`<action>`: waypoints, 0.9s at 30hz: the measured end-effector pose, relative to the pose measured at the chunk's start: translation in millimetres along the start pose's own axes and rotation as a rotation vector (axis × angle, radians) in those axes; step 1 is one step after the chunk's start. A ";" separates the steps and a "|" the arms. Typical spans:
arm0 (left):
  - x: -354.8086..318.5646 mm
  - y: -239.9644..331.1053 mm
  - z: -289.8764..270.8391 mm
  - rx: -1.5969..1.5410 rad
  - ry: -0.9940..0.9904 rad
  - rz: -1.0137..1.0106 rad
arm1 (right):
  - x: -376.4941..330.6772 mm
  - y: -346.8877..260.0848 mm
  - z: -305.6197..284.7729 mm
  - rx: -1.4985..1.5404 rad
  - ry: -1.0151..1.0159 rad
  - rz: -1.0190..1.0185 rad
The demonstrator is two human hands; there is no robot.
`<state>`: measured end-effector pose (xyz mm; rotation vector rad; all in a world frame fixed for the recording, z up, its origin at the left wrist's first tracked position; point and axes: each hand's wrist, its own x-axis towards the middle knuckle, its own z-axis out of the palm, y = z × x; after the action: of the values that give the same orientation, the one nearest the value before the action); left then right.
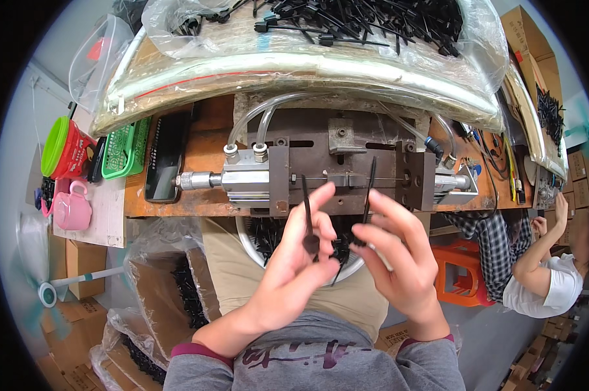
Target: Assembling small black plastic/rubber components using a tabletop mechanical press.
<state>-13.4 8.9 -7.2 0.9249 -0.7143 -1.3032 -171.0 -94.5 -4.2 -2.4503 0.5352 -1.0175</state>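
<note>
My left hand is closed around a black plastic piece with a long thin stem pointing up and a thicker round end near the palm. Opposite it, my right hand grips a similar black stemmed piece between thumb and fingers; its lower end is partly hidden. Another thin black stem shows below, between the hands. Both hands hover in front of a dark metal fixture, whose two air cylinders, left cylinder and right cylinder, face each other across a small central block.
Behind the fixture, a plastic-lined tray holds many black pieces. Under the table edge sits a white-rimmed basin of more pieces. A phone-like black tablet, green basket and pink cup stand left. A co-worker sits right.
</note>
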 end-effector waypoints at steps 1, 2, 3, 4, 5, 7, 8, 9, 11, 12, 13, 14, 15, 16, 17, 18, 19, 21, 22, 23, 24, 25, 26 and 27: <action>-5.8 6.0 -2.2 0.033 -0.051 -0.051 | -1.9 6.9 1.1 -0.027 -0.059 0.044; -8.0 8.9 -1.8 0.077 -0.054 -0.027 | -4.5 10.3 4.8 -0.041 -0.113 0.055; -9.5 10.8 -1.2 0.122 -0.056 -0.003 | -6.8 12.6 9.3 -0.055 -0.167 0.066; -10.8 13.1 -1.8 0.169 -0.056 0.023 | -7.1 13.0 12.4 -0.067 -0.220 0.074; -10.0 10.9 -7.8 0.222 -0.076 0.094 | -6.7 12.3 14.3 -0.106 -0.231 0.071; -7.7 16.2 -5.2 0.222 0.001 0.135 | -3.3 8.7 14.1 -0.189 -0.258 0.050; -7.1 18.1 -4.3 0.222 0.039 0.156 | -2.0 7.8 13.9 -0.230 -0.272 0.040; -7.3 18.4 -5.8 0.295 0.057 0.246 | -1.3 8.1 14.3 -0.245 -0.271 0.016; -9.4 23.7 -7.8 0.373 0.081 0.289 | -1.8 9.3 13.9 -0.281 -0.270 -0.023; -10.1 25.4 -8.4 0.412 0.092 0.310 | -2.3 11.3 14.0 -0.306 -0.255 -0.032; -11.0 22.8 -9.8 0.366 0.167 0.345 | -3.2 14.5 14.9 -0.328 -0.245 -0.046; -12.3 22.3 -12.6 0.385 0.167 0.361 | -3.3 16.6 15.6 -0.350 -0.234 -0.059; -13.7 23.0 -16.9 0.405 0.167 0.376 | -1.8 15.7 16.0 -0.370 -0.244 -0.057; -13.7 22.3 -19.4 0.422 0.163 0.392 | 0.7 13.5 16.0 -0.395 -0.254 -0.054; -12.8 20.3 -18.4 0.439 0.215 0.407 | 2.5 12.1 15.8 -0.420 -0.264 -0.050; -12.7 19.1 -19.4 0.490 0.202 0.415 | 3.5 12.2 15.7 -0.433 -0.277 -0.030; -13.3 20.5 -20.8 0.546 0.192 0.427 | 6.2 11.9 15.6 -0.442 -0.285 -0.016; -13.1 21.1 -20.2 0.635 0.190 0.461 | 8.3 9.9 14.0 -0.455 -0.298 -0.003; -10.2 19.7 -19.2 0.665 0.201 0.483 | 10.1 10.2 13.7 -0.457 -0.305 -0.004; -7.6 18.6 -19.3 0.696 0.211 0.505 | 11.7 10.5 13.4 -0.460 -0.313 -0.005; -5.3 17.9 -20.8 0.753 0.212 0.524 | 12.8 10.8 13.1 -0.463 -0.331 -0.003; -3.8 17.1 -21.5 0.810 0.209 0.552 | 12.9 10.0 11.5 -0.472 -0.342 -0.004; -2.1 15.8 -22.4 0.868 0.207 0.579 | 13.7 9.7 9.8 -0.480 -0.354 -0.005; -0.2 13.5 -23.1 0.885 0.206 0.594 | 18.1 9.0 6.5 -0.453 -0.345 -0.043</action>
<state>13.0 13.1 -6.3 1.3719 -1.3166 -0.3202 -156.0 -109.5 -2.8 -2.9607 0.6509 -0.5021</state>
